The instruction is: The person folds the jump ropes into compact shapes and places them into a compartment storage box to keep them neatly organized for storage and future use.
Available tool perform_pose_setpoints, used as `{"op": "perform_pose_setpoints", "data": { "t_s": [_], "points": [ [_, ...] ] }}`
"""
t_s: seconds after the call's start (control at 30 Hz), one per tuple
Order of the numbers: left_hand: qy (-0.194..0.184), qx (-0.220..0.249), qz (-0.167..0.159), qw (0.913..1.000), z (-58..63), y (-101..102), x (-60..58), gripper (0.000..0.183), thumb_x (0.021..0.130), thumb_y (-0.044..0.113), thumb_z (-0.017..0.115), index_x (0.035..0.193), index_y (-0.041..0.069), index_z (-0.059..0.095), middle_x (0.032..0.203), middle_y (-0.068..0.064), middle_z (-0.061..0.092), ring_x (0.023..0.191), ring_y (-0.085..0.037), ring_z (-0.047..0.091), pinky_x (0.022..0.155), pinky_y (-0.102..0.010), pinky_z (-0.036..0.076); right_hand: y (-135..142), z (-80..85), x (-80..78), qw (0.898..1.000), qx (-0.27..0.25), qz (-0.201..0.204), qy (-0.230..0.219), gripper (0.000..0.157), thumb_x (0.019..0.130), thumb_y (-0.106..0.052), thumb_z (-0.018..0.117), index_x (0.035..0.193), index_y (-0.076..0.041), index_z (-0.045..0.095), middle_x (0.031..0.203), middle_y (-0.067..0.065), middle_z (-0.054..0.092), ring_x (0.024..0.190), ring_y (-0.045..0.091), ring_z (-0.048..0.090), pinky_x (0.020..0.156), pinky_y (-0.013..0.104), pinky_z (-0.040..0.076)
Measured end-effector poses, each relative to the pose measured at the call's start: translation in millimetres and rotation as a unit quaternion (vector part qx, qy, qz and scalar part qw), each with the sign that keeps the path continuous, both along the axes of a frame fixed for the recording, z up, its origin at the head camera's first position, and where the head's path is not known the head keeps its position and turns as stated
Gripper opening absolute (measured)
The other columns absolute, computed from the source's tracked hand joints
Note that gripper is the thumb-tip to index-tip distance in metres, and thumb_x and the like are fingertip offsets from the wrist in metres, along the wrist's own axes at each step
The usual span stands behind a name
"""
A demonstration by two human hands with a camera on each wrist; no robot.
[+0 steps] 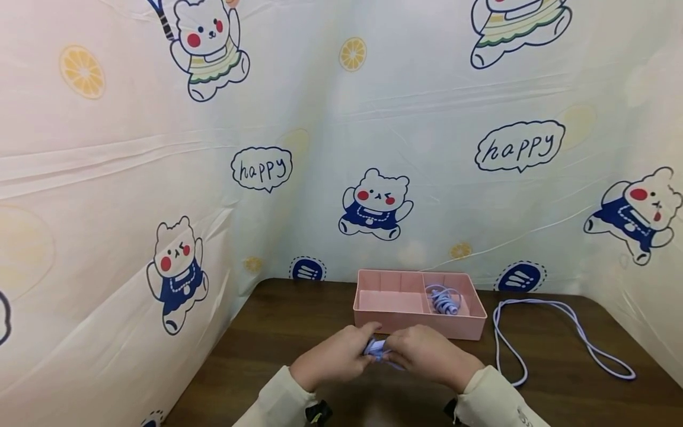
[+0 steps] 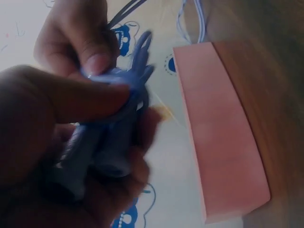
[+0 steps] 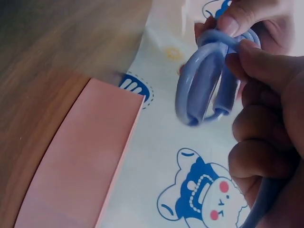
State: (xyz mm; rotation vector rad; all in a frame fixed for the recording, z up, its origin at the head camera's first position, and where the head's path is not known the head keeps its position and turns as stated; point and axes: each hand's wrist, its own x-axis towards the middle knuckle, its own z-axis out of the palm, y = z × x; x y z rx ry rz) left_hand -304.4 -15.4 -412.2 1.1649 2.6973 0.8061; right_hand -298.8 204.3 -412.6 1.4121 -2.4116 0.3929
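Note:
Both hands are together just in front of the pink box, working on a lavender-blue jump rope (image 1: 376,349). My left hand (image 1: 341,354) grips its two tube-shaped handles (image 2: 116,154) side by side, thumb pressed over the rope wound round them. With thumb and forefinger, my right hand (image 1: 427,356) pinches a turn of the cord (image 3: 222,39) at the wrap. Another strand (image 3: 263,202) runs down through its curled fingers. Loops of cord stand out past the handles in both wrist views. In the head view the fingers hide most of the bundle.
Behind the hands stands the pink divided box (image 1: 392,320), with a wound lavender rope (image 1: 444,302) in its right compartment. A long loop of loose lavender cord (image 1: 576,323) lies on the dark wooden table (image 1: 299,308) at the right. A printed sheet (image 1: 320,118) hangs behind.

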Motion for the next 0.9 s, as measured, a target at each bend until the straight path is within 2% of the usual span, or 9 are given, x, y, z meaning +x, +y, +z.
{"op": "perform_pose_setpoints", "data": {
  "t_s": [0.13, 0.23, 0.37, 0.43, 0.5, 0.63, 0.73, 0.8, 0.9],
  "points": [
    [-0.029, 0.01, 0.005, 0.9995, 0.6, -4, -2.7, 0.024, 0.093, 0.017, 0.068, 0.115, 0.017, 0.058, 0.089, 0.011, 0.059, 0.07, -0.004, 0.056, 0.064, -0.022, 0.049, 2, -0.3, -0.2, 0.998, -0.022, 0.014, 0.061, 0.006, 0.09, -0.022, 0.071, 0.09, -0.018, 0.067, 0.078, -0.016, 0.055, 0.061, -0.004, 0.044, 0.056, 0.011, 0.038],
    [-0.037, 0.047, 0.003, 0.9982, -1.2, -7, -5.7, 0.019, 0.094, 0.021, 0.067, 0.113, 0.021, 0.062, 0.089, 0.011, 0.06, 0.073, -0.005, 0.056, 0.065, -0.023, 0.049, 4, 1.3, -1.2, 0.995, -0.046, -0.001, 0.088, 0.01, 0.088, -0.022, 0.074, 0.093, -0.017, 0.066, 0.079, -0.014, 0.055, 0.061, -0.002, 0.045, 0.057, 0.012, 0.041],
    [-0.048, 0.091, 0.015, 0.9946, -2.9, -8, -4.4, 0.02, 0.095, 0.023, 0.065, 0.114, 0.016, 0.061, 0.088, 0.008, 0.06, 0.072, -0.006, 0.056, 0.062, -0.024, 0.049, 8, 3.0, -2.7, 0.993, -0.061, -0.088, 0.046, 0.024, 0.09, -0.034, 0.069, 0.106, -0.018, 0.062, 0.085, -0.014, 0.059, 0.065, -0.001, 0.048, 0.062, 0.018, 0.048],
    [-0.041, 0.1, 0.023, 0.9939, -2.0, -8, -2.0, 0.021, 0.096, 0.022, 0.063, 0.115, 0.013, 0.059, 0.088, 0.007, 0.059, 0.073, -0.007, 0.056, 0.061, -0.024, 0.05, 9, 3.0, -3.4, 0.989, -0.063, -0.128, 0.026, 0.031, 0.09, -0.039, 0.067, 0.112, -0.018, 0.061, 0.088, -0.013, 0.063, 0.068, 0.0, 0.051, 0.066, 0.022, 0.051],
    [-0.027, 0.101, 0.031, 0.994, -0.4, -7, 0.5, 0.022, 0.096, 0.021, 0.063, 0.115, 0.011, 0.057, 0.089, 0.006, 0.059, 0.073, -0.007, 0.057, 0.061, -0.024, 0.05, 9, 2.7, -4.5, 0.987, -0.063, -0.148, 0.025, 0.034, 0.09, -0.041, 0.066, 0.114, -0.017, 0.062, 0.091, -0.01, 0.066, 0.069, 0.001, 0.053, 0.067, 0.026, 0.053],
    [-0.002, 0.098, 0.043, 0.9943, 3.7, -5, 2.8, 0.02, 0.095, 0.017, 0.062, 0.112, 0.011, 0.055, 0.091, 0.004, 0.057, 0.074, -0.008, 0.057, 0.063, -0.023, 0.05, 9, 2.2, -8.1, 0.986, -0.075, -0.137, 0.052, 0.029, 0.089, -0.036, 0.069, 0.107, -0.014, 0.065, 0.087, -0.008, 0.067, 0.068, 0.002, 0.054, 0.064, 0.027, 0.053],
    [-0.004, 0.091, 0.05, 0.9946, 5.0, -5, 3.0, 0.019, 0.093, 0.013, 0.062, 0.111, 0.011, 0.054, 0.091, 0.004, 0.057, 0.074, -0.008, 0.056, 0.062, -0.024, 0.049, 8, 1.0, -10.8, 0.988, -0.087, -0.115, 0.057, 0.026, 0.087, -0.031, 0.072, 0.104, -0.013, 0.063, 0.085, -0.008, 0.066, 0.068, 0.002, 0.053, 0.063, 0.026, 0.052],
    [-0.008, 0.085, 0.053, 0.9949, 5.0, -5, 3.2, 0.02, 0.092, 0.011, 0.062, 0.11, 0.011, 0.053, 0.09, 0.004, 0.056, 0.073, -0.008, 0.056, 0.061, -0.024, 0.049, 8, -1.2, -12.1, 0.989, -0.091, -0.1, 0.053, 0.029, 0.086, -0.028, 0.075, 0.107, -0.014, 0.061, 0.085, -0.008, 0.065, 0.069, 0.002, 0.053, 0.064, 0.026, 0.052],
    [-0.023, 0.08, 0.052, 0.9952, 3.5, -5, 3.6, 0.022, 0.091, 0.009, 0.062, 0.111, 0.011, 0.052, 0.091, 0.003, 0.056, 0.073, -0.009, 0.056, 0.061, -0.024, 0.049, 7, -5.0, -13.1, 0.991, -0.094, -0.087, 0.047, 0.04, 0.083, -0.023, 0.077, 0.118, -0.013, 0.059, 0.093, -0.007, 0.066, 0.075, 0.004, 0.055, 0.072, 0.029, 0.054]
  ]
}}
